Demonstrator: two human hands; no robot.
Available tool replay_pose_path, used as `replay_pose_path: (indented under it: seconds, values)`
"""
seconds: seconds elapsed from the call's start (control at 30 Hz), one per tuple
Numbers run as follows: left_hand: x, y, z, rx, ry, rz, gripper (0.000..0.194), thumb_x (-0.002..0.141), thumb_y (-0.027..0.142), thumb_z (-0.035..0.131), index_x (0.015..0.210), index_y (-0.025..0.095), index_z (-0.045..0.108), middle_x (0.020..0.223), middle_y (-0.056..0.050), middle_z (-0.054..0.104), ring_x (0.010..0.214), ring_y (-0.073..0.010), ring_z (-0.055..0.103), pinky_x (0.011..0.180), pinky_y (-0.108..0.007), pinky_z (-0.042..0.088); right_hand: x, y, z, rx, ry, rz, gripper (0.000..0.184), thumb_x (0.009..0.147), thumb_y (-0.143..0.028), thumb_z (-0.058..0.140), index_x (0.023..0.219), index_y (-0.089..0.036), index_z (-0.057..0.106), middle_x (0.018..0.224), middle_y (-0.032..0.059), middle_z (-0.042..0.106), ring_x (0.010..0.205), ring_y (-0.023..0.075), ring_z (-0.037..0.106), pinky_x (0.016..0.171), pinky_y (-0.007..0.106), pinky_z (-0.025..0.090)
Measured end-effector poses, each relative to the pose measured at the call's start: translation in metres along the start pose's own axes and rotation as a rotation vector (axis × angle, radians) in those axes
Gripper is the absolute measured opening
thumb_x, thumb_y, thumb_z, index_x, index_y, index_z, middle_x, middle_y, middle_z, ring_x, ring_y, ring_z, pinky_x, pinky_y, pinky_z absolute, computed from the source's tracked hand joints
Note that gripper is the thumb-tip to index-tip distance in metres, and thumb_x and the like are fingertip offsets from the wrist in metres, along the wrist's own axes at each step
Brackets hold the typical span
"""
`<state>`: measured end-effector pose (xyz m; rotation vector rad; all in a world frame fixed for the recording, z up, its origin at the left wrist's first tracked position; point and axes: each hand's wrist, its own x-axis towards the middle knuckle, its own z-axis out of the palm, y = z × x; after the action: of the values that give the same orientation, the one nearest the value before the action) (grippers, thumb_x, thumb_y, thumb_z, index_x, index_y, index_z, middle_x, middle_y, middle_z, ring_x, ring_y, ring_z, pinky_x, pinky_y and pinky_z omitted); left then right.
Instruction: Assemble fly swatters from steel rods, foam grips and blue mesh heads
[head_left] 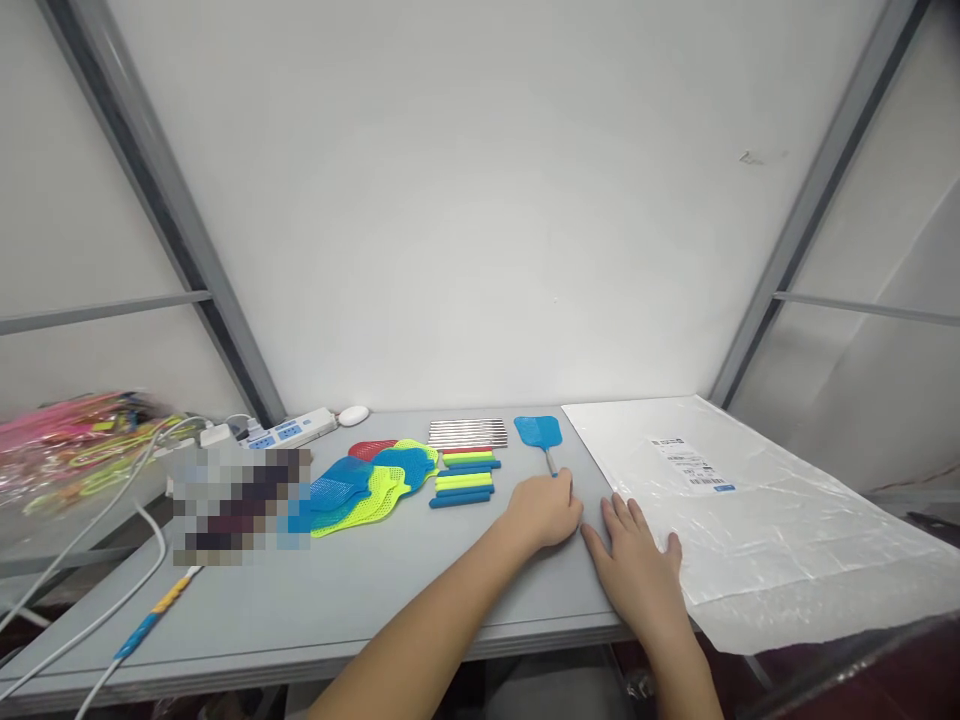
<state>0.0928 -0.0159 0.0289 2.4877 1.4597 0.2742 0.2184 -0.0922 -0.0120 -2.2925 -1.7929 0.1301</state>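
Observation:
My left hand point(546, 511) is closed around the handle end of a fly swatter with a blue head point(538, 431) and a metal rod point(551, 461). The swatter lies on the table with its head pointing away from me; most of its handle is hidden in my fist. My right hand point(634, 562) rests palm down with fingers spread, partly on the table and partly on the edge of a white plastic mailer bag point(750, 530). Left of the swatter lie several blue and yellow-green handle tubes point(463, 481) and a row of metal rods point(467, 433).
Blue, yellow-green and red swatter heads point(341, 492) overlap at the left of the grey table point(420, 580). Behind them are a power strip point(289, 431) and a round white object point(353, 415). A white cable point(97, 622) crosses the left corner. Plastic-wrapped colourful items point(97, 440) lie far left.

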Motion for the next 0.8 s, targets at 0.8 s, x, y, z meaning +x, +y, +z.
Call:
replay_pose_path:
  seconds: [0.8]
  values:
    - [0.017, 0.001, 0.001, -0.05, 0.093, 0.134, 0.024, 0.094, 0.033, 0.037, 0.11, 0.022, 0.051, 0.097, -0.006, 0.069, 0.088, -0.0226, 0.065, 0.07, -0.031, 0.044, 0.014, -0.001, -0.003, 0.019, 0.08, -0.036, 0.057, 0.099, -0.038, 0.017, 0.146, -0.016, 0.038, 0.154, 0.0123, 0.032, 0.145, 0.0319, 0.015, 0.11, 0.063, 0.008]
